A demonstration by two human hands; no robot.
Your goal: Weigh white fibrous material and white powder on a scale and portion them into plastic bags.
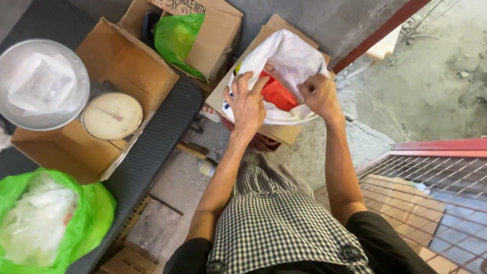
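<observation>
— Fingers first: how do they sit?

— Spread and curled, the left hand (247, 104) grips the near-left rim of a white plastic bag (289, 61); the right hand (318, 93) is pinched shut on the rim opposite. Between them the mouth is held apart.

— And the bag itself?

— It rests on a flattened piece of cardboard (276, 133) lying over a crate, near its front edge. A red packet (278, 94), smooth and glossy, shows inside the opening.

— Which step is that, to your eye?

— Opening or sorting through the bag, I'd judge. Whatever follows calls for one hand keeping the thin film taut while the other frees itself; the plastic is limp and crinkled and would collapse if both let go.

— Around it?

— A cardboard box (215, 30) with a shiny green bag (177, 35) behind; to the left a dial scale (112, 115) with its round metal pan (43, 83), sitting in an open carton. At the bottom-left corner lies another green bag (91, 213) stuffed with clear film. Rough concrete floor (431, 81) runs right.
</observation>
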